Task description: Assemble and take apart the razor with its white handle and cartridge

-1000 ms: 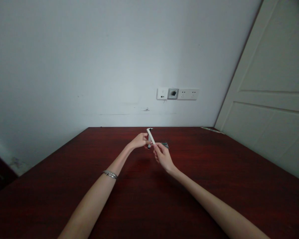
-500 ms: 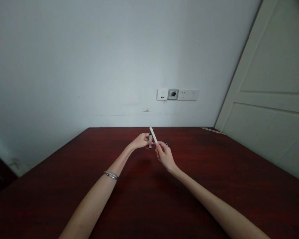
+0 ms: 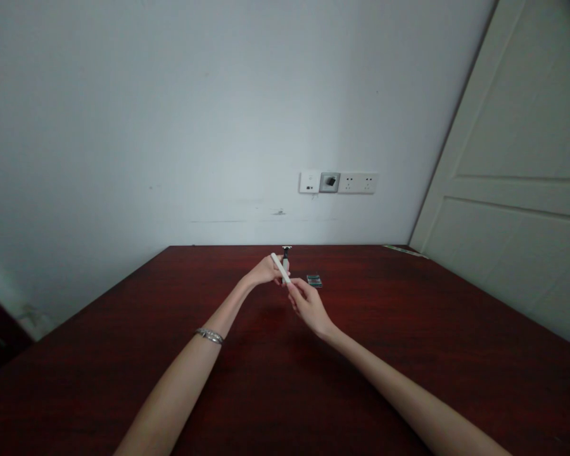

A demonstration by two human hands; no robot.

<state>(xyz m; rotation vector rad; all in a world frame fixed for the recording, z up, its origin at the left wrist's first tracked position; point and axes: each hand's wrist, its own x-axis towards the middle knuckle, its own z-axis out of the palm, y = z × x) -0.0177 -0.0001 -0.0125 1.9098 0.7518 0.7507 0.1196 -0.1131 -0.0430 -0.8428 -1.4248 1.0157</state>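
My left hand (image 3: 265,271), with a silvery bracelet at its wrist, is closed around the handle of a razor (image 3: 285,261). The razor stands roughly upright, its T-shaped head on top, with a black neck and a pale grey handle. Between thumb and fingers, my right hand (image 3: 310,309) grips the lower end of a slim white stick (image 3: 280,268) with a rounded tip. This stick slants up to the left and crosses in front of my left fingers and part of the razor handle. Whether the stick touches the razor, I cannot tell.
A small clear case (image 3: 314,280) with dark contents lies on the dark red table (image 3: 285,392), just beyond my right hand. Behind the table rises a white wall with sockets (image 3: 358,183). A pale panelled door (image 3: 513,240) flanks the right side.
The white stick and my right hand have moved left and slightly down, uncovering the razor's head. The small case on the table, mostly hidden before, now shows.
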